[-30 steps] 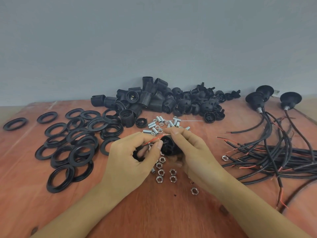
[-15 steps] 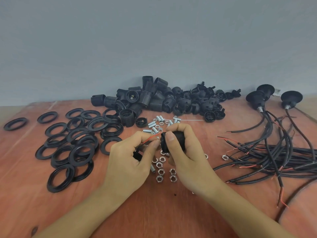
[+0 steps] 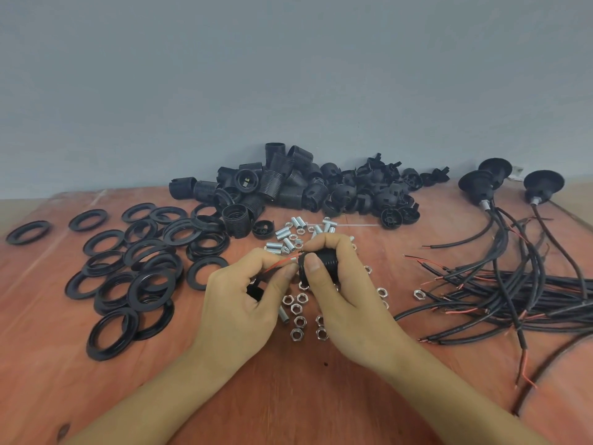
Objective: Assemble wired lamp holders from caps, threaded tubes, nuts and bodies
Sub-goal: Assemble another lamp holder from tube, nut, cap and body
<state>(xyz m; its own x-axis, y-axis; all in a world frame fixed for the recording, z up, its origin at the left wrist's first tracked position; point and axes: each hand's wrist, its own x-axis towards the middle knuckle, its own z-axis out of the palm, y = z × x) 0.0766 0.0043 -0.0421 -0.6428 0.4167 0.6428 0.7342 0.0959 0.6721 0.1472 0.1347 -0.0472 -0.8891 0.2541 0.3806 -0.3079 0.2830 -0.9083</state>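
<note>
R hand [image 3: 346, 297] grips body [image 3: 324, 261]; L hand [image 3: 244, 297] pinches red wire [image 3: 282, 263] at its 9 o'clock. Wire may kink if fed crooked.

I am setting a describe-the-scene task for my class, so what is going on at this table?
A person is assembling a lamp holder over a wooden table. The right hand grips a black body, while the left hand pinches a red wire at the body's end. Rings lie to the left, a pile of black parts lies at the back, and tubes and nuts lie around the hands. Cables and wired holders lie to the right.
</note>
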